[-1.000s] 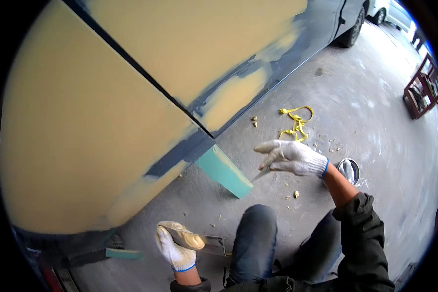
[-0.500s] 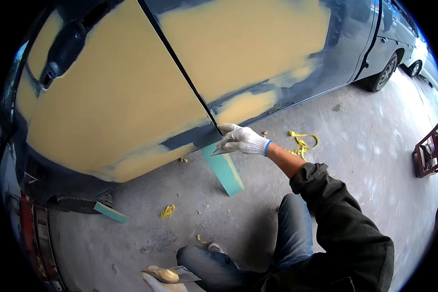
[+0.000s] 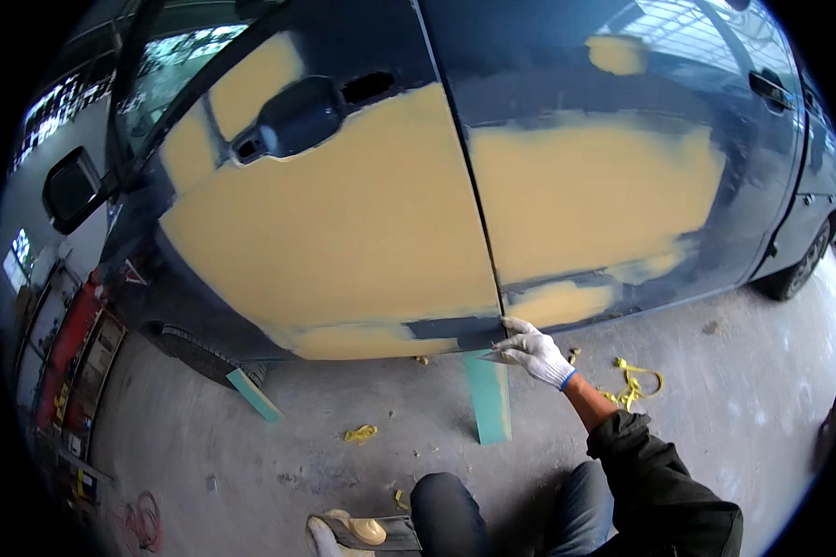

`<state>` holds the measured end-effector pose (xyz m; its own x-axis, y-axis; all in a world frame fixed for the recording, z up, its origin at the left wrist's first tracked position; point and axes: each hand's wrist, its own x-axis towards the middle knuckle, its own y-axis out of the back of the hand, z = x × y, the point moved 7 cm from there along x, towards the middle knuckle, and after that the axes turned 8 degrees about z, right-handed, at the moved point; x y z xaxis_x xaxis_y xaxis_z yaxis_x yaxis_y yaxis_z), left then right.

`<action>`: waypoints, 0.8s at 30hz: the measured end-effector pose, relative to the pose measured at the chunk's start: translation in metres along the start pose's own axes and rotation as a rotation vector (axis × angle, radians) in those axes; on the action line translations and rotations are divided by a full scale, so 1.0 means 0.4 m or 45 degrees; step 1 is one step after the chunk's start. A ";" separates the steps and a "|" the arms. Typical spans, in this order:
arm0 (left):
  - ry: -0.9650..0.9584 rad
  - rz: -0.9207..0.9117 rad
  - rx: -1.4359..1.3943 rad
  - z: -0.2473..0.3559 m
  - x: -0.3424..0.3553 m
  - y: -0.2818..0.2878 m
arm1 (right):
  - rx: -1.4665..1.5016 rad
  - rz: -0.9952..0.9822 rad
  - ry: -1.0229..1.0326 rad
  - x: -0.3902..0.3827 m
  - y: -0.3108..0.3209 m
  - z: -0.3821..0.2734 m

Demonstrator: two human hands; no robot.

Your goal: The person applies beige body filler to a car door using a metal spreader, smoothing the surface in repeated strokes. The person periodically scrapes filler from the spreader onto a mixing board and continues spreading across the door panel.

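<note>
Along the car's side, tan filler (image 3: 344, 241) covers much of the dark blue door panels (image 3: 548, 56). My right hand (image 3: 534, 356), in a white knit glove, is at the bottom of the door gap, its fingertips by the lower edge. Closed fingers hold a thin flat putty spreader (image 3: 494, 356), mostly hidden by the hand. Low in the view, my gloved left hand (image 3: 321, 538) grips a grey mixing plate (image 3: 399, 533). On that plate sits a smooth lump of tan putty (image 3: 369, 530). The left fingers are partly hidden by the plate.
A teal strip (image 3: 490, 404) stands below the door gap, and another teal strip (image 3: 254, 396) is beside the front tyre (image 3: 204, 357). Crumpled yellow tape (image 3: 360, 433) and a longer yellow strip (image 3: 636, 381) lie on the concrete floor. Red shelving (image 3: 70, 343) stands at left.
The view has tilted up, showing more of the doors, a mirror and windows. My right hand stays at the bottom of the door gap; my left still holds the plate.
</note>
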<state>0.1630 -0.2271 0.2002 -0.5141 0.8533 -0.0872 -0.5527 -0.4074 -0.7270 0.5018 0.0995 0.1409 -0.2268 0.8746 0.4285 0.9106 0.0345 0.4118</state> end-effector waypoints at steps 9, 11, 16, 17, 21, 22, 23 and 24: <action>-0.099 0.106 0.137 0.016 -0.011 0.002 | 0.180 0.054 -0.184 0.026 -0.033 0.050; -0.118 0.146 0.159 0.018 -0.027 -0.001 | 0.220 0.081 -0.194 0.022 -0.026 0.064; -0.143 0.128 0.164 0.022 -0.057 -0.022 | 0.263 0.100 -0.186 -0.025 -0.030 0.025; -0.176 0.141 0.156 0.021 -0.058 -0.019 | 0.326 0.100 -0.235 -0.045 -0.035 0.028; -0.215 0.103 0.315 0.036 -0.096 -0.086 | 0.388 0.047 -0.233 -0.138 -0.086 -0.070; -0.184 0.052 0.271 0.025 -0.104 -0.102 | 0.432 0.053 -0.225 -0.175 -0.089 -0.077; -0.154 -0.003 0.228 0.014 -0.112 -0.114 | 0.476 0.062 -0.218 -0.205 -0.090 -0.086; -0.105 -0.061 0.194 0.003 -0.121 -0.122 | 0.396 0.047 -0.211 -0.235 -0.089 -0.122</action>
<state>0.2140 -0.2488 0.2408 -0.5335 0.8458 0.0054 -0.6674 -0.4170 -0.6171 0.4739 -0.0077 0.1251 -0.1561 0.9436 0.2918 0.9845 0.1248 0.1232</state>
